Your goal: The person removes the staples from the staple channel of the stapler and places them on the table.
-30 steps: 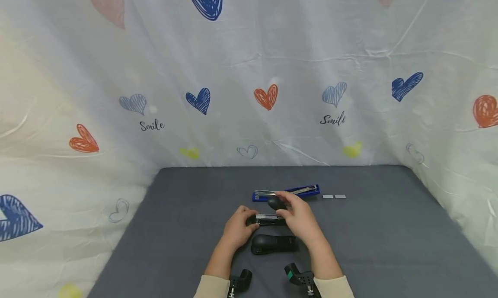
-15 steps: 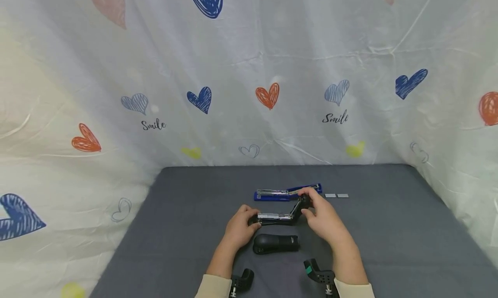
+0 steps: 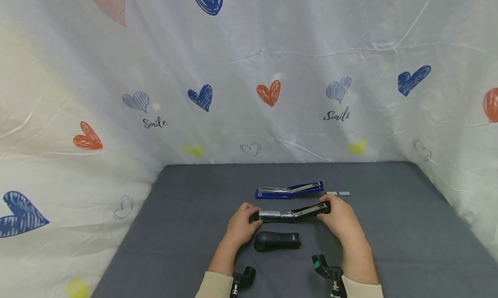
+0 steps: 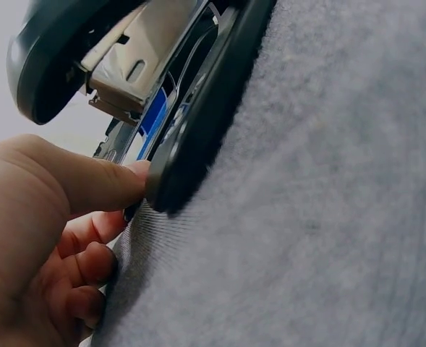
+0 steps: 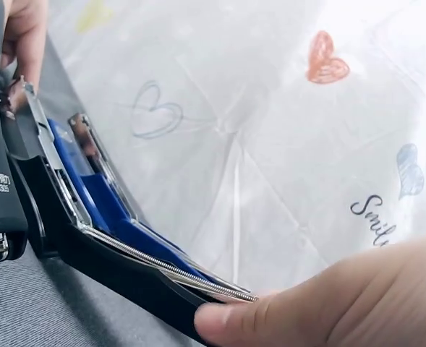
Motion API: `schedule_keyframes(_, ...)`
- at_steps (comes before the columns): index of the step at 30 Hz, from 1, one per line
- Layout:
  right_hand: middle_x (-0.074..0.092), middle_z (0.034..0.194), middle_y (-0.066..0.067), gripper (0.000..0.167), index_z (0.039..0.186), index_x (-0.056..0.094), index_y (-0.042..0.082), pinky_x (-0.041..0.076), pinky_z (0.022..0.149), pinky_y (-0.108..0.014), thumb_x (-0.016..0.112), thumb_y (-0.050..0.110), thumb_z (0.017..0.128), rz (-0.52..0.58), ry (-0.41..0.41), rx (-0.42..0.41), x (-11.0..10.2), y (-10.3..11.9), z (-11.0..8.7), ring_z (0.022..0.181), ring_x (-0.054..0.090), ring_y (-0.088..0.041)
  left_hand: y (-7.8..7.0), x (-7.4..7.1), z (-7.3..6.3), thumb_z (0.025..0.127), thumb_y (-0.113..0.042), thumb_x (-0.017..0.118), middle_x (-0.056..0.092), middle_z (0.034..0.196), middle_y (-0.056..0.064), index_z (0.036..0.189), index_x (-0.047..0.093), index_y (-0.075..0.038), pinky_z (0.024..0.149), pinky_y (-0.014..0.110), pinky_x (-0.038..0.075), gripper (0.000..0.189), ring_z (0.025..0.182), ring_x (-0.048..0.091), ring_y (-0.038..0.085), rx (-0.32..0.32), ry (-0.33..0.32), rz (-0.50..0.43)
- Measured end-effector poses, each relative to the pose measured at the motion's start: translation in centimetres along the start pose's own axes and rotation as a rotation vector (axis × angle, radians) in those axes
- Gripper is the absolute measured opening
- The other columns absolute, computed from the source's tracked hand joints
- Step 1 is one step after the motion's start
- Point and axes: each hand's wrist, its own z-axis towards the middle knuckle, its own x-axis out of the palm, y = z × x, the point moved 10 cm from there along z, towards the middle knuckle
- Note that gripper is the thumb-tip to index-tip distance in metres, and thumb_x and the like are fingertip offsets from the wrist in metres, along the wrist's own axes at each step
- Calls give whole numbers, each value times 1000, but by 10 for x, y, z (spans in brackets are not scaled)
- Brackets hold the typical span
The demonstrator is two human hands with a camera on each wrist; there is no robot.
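A black stapler point(image 3: 275, 215), swung wide with its silver staple channel facing up, spans the space between both hands. My left hand point(image 3: 238, 225) pinches its left end between thumb and fingers. At the other end, my right hand point(image 3: 343, 216) grips the raised cover; the right wrist view shows the thumb point(image 5: 220, 323) on the cover's edge beside a long spring point(image 5: 169, 266). Nearer the body lies a second black stapler point(image 3: 277, 241), folded together, whose head point(image 4: 43, 69) looms in the left wrist view. Behind sits a blue stapler point(image 3: 273, 194), also opened out.
Two small pale strips of staples point(image 3: 338, 193) lie to the right of the blue stapler. A grey cloth point(image 3: 194, 194) covers the table, and a white curtain point(image 3: 233, 116) printed with hearts hangs behind it. Black camera mounts point(image 3: 328, 270) stick out from both wrists.
My right hand has swung the stapler's cover up and over to the right, from above the base to a low slant. My left hand keeps hold of the left end.
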Motion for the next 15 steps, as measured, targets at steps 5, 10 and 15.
schedule_keyframes(5,53,139,-33,50,136,58,-6,40,100,-64,75,17,94,-23,-17,-36,-2,10,-1,127,49,-53,1,-2,2,90,-18,80,59,109,-2,123,74,-14,83,41,50,34,93,59,17,-11,-6,-9)
schedule_keyframes(10,51,140,-30,56,143,54,-3,38,104,-64,75,18,95,2,-109,-147,-11,32,-6,131,46,-49,1,-2,3,90,-18,80,59,108,-2,123,75,-14,83,41,50,34,92,59,16,-22,-8,-6)
schedule_keyframes(15,60,132,-23,50,141,57,-1,41,102,-61,74,14,96,50,-130,-226,-6,49,-9,126,53,-44,1,-1,1,89,-18,81,59,107,-2,122,75,-14,82,40,49,33,91,58,16,-28,-5,-20)
